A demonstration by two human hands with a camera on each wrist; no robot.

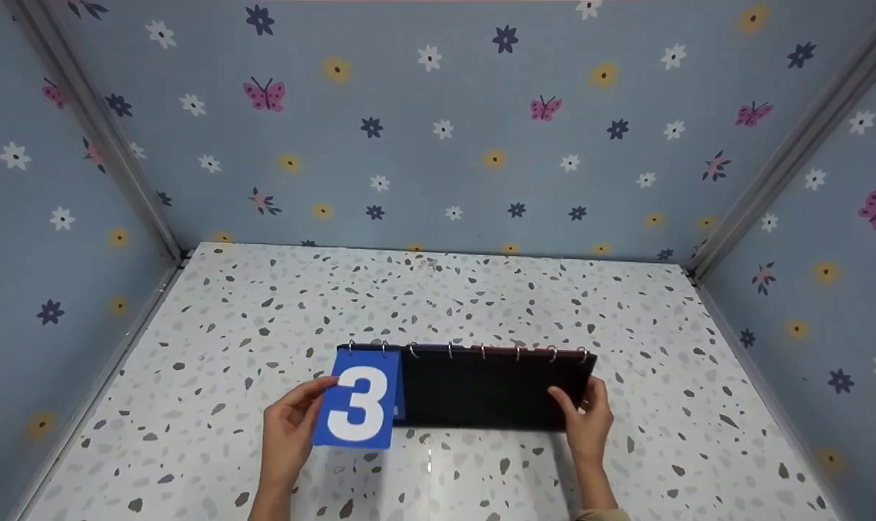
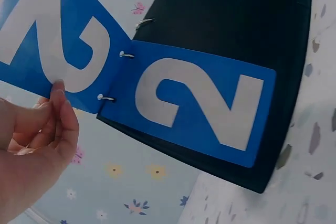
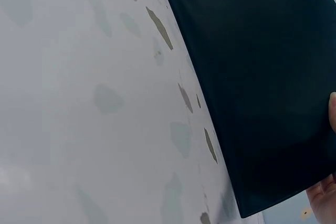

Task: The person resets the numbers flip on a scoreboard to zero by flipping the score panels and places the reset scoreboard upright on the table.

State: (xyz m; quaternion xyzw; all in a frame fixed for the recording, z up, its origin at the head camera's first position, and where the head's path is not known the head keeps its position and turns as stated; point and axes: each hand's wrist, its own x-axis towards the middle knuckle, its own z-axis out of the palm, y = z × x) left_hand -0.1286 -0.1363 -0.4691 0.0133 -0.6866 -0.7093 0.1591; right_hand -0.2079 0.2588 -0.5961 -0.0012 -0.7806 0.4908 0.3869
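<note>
A black flip scoreboard (image 1: 481,391) has silver rings along its top edge. At its left end, my left hand (image 1: 287,423) pinches the side edge of a blue card (image 1: 358,398) with a white 3, which hangs from two rings and is lifted off the board. The left wrist view shows a white 2 on that card's underside and another blue card (image 2: 199,103) with a 2 lying against the board. My right hand (image 1: 588,420) grips the board's right end, thumb on the front and fingers behind it; the right wrist view catches only part of this hand (image 3: 321,198).
The board is over a white speckled tabletop (image 1: 438,304). Blue panels (image 1: 438,145) printed with flowers and butterflies rise at the back and both sides, with grey metal posts (image 1: 112,145) at the corners. A reddish strip shows along the board's top edge at the right.
</note>
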